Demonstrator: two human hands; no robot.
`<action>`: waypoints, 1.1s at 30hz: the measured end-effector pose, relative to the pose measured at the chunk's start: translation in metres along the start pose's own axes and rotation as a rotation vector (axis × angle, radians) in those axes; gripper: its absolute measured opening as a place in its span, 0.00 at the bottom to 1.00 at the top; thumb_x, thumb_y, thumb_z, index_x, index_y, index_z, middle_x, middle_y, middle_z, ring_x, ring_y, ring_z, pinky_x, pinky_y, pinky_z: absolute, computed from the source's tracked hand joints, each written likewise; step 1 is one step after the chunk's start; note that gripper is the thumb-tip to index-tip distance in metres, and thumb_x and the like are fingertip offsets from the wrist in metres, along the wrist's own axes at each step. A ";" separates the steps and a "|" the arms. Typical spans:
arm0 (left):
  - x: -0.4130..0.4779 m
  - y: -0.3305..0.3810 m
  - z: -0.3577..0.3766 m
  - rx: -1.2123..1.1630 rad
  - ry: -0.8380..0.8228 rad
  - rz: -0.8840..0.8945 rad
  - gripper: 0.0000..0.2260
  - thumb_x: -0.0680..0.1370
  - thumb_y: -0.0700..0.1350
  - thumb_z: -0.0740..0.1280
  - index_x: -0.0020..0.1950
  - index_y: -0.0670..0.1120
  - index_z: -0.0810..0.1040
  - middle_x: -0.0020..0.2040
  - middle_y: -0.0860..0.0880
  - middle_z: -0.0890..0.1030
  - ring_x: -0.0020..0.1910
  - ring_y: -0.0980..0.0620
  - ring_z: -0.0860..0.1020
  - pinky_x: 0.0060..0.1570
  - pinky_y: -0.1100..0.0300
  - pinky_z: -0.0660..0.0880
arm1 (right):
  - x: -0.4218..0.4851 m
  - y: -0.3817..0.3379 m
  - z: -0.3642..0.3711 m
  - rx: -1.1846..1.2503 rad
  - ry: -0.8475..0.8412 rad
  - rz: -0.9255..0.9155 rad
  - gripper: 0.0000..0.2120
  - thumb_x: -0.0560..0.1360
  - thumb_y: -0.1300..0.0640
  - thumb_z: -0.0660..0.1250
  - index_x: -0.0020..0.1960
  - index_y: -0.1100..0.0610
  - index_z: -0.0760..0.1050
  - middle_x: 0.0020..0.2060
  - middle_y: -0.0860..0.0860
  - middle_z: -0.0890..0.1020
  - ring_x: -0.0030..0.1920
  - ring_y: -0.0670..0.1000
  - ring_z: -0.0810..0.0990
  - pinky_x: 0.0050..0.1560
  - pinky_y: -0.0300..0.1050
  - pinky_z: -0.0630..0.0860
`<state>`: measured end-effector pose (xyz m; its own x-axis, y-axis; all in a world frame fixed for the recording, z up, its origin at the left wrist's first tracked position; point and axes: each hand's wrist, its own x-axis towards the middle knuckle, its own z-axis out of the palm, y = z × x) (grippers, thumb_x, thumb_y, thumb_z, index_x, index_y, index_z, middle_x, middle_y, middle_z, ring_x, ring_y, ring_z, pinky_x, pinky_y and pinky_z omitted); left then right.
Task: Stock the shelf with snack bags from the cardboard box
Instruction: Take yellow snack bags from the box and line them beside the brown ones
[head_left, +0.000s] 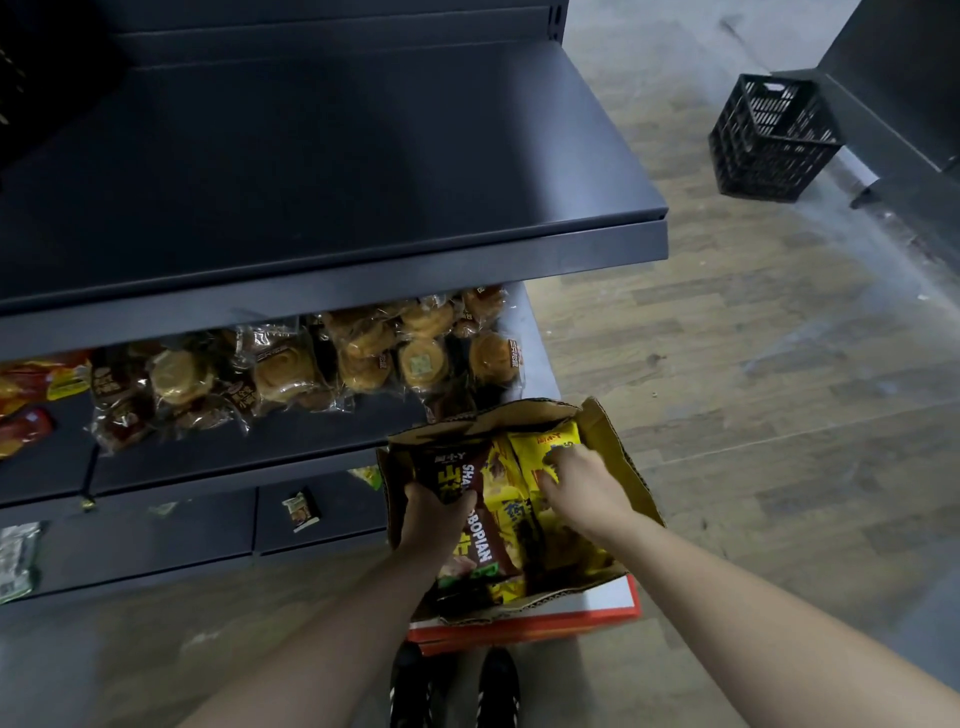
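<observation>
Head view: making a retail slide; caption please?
Left hand grips a brown snack bag, right hand grasps a yellow bag, inside the cardboard box by the shelf.

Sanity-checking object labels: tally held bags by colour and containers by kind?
brown bag, in left hand: 1
yellow bag, in right hand: 1
cardboard box: 1
black crate: 1
red box: 1
Total: 5

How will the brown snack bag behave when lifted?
Probably floppy: the brown snack bag is a long film pouch, and the left hand grips its middle. Likely light, since one hand holds it. Its glossy film may slip.
</observation>
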<state>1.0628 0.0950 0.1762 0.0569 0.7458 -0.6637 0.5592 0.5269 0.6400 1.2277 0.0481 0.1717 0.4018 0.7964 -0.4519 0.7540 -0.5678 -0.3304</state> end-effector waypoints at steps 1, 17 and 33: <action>0.001 0.000 0.000 0.004 0.005 -0.002 0.20 0.75 0.47 0.70 0.55 0.42 0.61 0.49 0.43 0.74 0.48 0.44 0.76 0.48 0.52 0.73 | 0.005 0.002 0.001 -0.046 0.057 0.027 0.18 0.78 0.48 0.61 0.62 0.58 0.71 0.60 0.56 0.72 0.62 0.58 0.71 0.56 0.55 0.75; 0.015 -0.010 0.007 -0.087 -0.061 -0.103 0.13 0.77 0.43 0.65 0.41 0.46 0.61 0.38 0.48 0.68 0.36 0.50 0.68 0.33 0.60 0.64 | 0.026 0.010 0.021 0.263 0.043 0.291 0.26 0.71 0.56 0.70 0.62 0.62 0.61 0.59 0.60 0.73 0.61 0.62 0.72 0.51 0.53 0.73; 0.004 0.025 -0.006 -0.420 -0.367 -0.106 0.26 0.79 0.63 0.51 0.61 0.47 0.77 0.46 0.47 0.82 0.44 0.51 0.80 0.43 0.61 0.75 | -0.013 -0.025 -0.020 1.202 -0.640 0.214 0.17 0.73 0.35 0.64 0.52 0.46 0.78 0.42 0.45 0.85 0.43 0.46 0.84 0.46 0.45 0.81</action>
<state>1.0727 0.1140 0.1917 0.3438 0.5287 -0.7761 0.2049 0.7643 0.6115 1.2140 0.0563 0.2025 -0.1013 0.6237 -0.7750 -0.3314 -0.7557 -0.5649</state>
